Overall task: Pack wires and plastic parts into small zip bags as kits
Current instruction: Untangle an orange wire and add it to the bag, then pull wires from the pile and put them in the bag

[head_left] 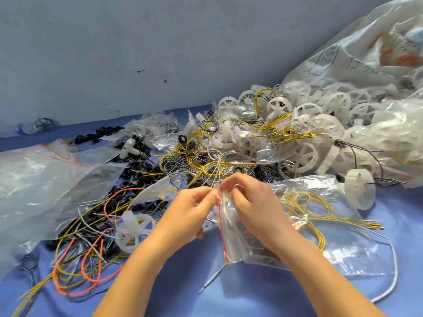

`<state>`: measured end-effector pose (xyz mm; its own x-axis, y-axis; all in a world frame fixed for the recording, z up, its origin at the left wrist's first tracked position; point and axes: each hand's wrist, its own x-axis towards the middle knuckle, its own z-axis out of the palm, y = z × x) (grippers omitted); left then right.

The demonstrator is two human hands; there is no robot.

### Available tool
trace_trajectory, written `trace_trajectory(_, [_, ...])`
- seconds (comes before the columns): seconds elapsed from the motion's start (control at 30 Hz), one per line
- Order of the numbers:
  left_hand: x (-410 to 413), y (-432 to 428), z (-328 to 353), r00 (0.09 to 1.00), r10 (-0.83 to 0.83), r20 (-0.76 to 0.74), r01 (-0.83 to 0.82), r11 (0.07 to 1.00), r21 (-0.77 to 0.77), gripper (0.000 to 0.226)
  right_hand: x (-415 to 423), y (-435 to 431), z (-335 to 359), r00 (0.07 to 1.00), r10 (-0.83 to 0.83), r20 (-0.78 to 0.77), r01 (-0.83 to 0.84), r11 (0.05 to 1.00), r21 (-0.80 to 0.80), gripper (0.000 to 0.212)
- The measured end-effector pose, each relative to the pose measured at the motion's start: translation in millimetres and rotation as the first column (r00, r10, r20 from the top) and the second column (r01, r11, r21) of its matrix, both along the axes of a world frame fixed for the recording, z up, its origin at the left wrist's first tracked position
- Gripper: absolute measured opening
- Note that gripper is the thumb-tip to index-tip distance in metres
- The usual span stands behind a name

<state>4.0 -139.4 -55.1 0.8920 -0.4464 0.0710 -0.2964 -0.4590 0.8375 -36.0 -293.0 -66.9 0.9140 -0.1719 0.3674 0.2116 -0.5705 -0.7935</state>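
Note:
A small clear zip bag (226, 227) with a red seal line hangs between my hands at the centre. My left hand (192, 209) pinches one side of its mouth and my right hand (249, 202) pinches the other side at the top. Dark and orange parts show dimly inside the bag. Loose yellow wires (206, 165) and grey wires lie tangled just beyond my fingers. A white plastic spoked wheel (135, 229) lies left of my left forearm, among orange wires (91, 259).
The work lies on a blue cloth (251, 294). A large clear bag (34, 186) lies at left, another clear bag with yellow wires (320, 213) at right. A heap of white wheels (309, 124) spills from a big sack (366, 53). Black rings (137, 165) are scattered mid-left.

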Motion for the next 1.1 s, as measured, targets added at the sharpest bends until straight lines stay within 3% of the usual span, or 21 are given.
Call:
trace_trajectory(0.13, [26.4,22.1,5.4,0.914,0.372,0.163,-0.338,0.919,-0.203,0.02,3.6,-0.6,-1.3,0.996,-0.003,-0.088,0.002,1.0,-0.022,0.028])
trace_trajectory(0.23, [43.9,30.6,4.8,0.825,0.477,0.302,-0.464,0.878,-0.119,0.021,5.2,0.6,-1.4,0.992,0.009,-0.128,-0.015,0.999,-0.04,0.027])
trace_trajectory(0.4, [63.0,27.6,0.8,0.69,0.466,0.553,-0.599,0.797,0.075,0.03,8.8,1.2,2.4,0.995,-0.016,-0.101,0.018,1.0,0.023,0.026])
trace_trajectory(0.53, [81.6,25.1,-6.1,0.78,0.47,0.414,-0.608,0.726,0.322,0.036,11.6,-0.2,4.7,0.997,-0.021,-0.079,0.029,0.994,0.101,0.028])
trace_trajectory(0.63, [88.0,20.1,-12.8,0.815,0.487,0.313,-0.578,0.71,0.402,0.039,12.2,-1.2,5.8,0.998,-0.02,-0.065,0.029,0.988,0.15,0.03])
trace_trajectory(0.8, [101.0,16.1,-11.5,0.795,0.572,0.201,-0.604,0.716,0.35,0.042,11.5,-6.1,9.4,0.998,-0.016,-0.059,0.028,0.975,0.219,0.032])
trace_trajectory(0.93, [104.7,18.7,-13.4,0.807,0.555,0.202,-0.589,0.736,0.334,0.043,10.1,-12.3,11.5,0.998,-0.031,-0.051,0.042,0.972,0.232,0.033])
trace_trajectory(1.1, [97.2,22.1,-7.4,0.741,0.612,0.278,-0.653,0.752,0.086,0.04,9.1,-15.2,12.9,0.998,-0.045,-0.053,0.057,0.969,0.241,0.033])
